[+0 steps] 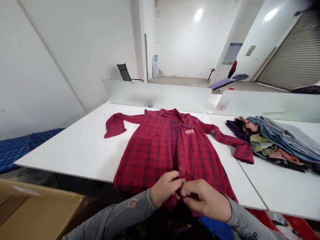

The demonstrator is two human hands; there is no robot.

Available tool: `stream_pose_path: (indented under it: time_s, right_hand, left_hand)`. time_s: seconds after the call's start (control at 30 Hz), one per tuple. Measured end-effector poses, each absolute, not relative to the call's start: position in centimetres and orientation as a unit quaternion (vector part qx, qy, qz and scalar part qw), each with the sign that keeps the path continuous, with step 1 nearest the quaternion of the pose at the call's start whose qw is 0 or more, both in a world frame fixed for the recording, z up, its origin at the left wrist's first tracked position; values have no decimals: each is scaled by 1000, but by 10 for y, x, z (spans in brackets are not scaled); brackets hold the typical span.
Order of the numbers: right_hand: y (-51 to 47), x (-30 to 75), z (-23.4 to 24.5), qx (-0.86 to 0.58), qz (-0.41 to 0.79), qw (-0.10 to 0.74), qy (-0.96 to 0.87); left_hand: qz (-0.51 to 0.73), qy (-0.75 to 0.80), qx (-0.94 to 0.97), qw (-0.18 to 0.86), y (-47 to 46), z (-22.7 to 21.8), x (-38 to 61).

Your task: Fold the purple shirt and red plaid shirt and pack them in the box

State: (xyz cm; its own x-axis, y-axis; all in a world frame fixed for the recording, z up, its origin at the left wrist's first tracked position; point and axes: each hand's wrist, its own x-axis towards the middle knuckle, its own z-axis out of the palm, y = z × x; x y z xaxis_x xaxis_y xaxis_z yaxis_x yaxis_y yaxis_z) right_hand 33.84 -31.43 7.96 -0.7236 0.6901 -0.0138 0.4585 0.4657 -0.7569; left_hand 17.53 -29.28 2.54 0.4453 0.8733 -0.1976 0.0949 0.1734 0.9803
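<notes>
A red plaid shirt (160,146) lies face up on the white table (82,143), collar away from me, both sleeves spread out to the sides. Its hem hangs over the near edge. My left hand (165,191) and my right hand (203,198) meet at the lower end of the button placket. Both are closed in a pinch on the shirt's front edges close to the hem. Grey sleeves cover both my forearms.
A pile of mixed clothes (277,143) lies on the right table. An open cardboard box (32,213) stands at the lower left. Frosted divider panels (160,95) line the tables' far edge. A black chair (124,72) and folded umbrellas (226,81) stand beyond.
</notes>
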Motion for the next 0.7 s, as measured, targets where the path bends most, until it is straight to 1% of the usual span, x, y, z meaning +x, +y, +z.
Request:
stream_pose_path:
  time_s: [0.1,0.13,0.17,0.2,0.23,0.27,0.3,0.33,0.4,0.47,0.53,0.63,0.7]
  right_hand:
    - [-291,342,94,-259,426,73,-864]
    - [-275,345,100,-258,429,62,-863]
    - [-254,347,104,-283,414,70,-862]
    - [-229,349,107,-336,379,93,-857]
    - [-200,350,108,-412,320,131,-843]
    - [-169,350,106,-482,225,163,-831]
    - [-137,349,102,-545,140,171,-809]
    - [-106,347,97,-606,81,172,-772]
    - [-51,340,83,-653,44,179,-734]
    - [-8,333,70,-684,33,192,-703]
    - [25,330,62,-710,45,238,-662]
    - [67,336,64,-719,101,312,-612]
    - [92,347,72,-710,140,339,-601]
  left_hand:
    - [375,441,648,494,-288,25,172]
    - [385,438,673,454,-287,24,170]
    - [385,430,693,432,-287,24,168]
    - [373,414,709,432,-286,23,166]
    - [356,393,720,448,-285,21,164]
    - [339,372,726,469,-284,19,163]
    - [326,355,728,488,-282,17,162]
    - [318,342,730,499,-280,14,161]
    - [315,321,739,501,-276,6,159]
    - [315,289,756,496,-271,-3,158]
    - [302,253,777,492,-267,-14,157]
    - [274,240,786,500,-264,-27,159]
    - [267,253,778,510,-263,-31,161]
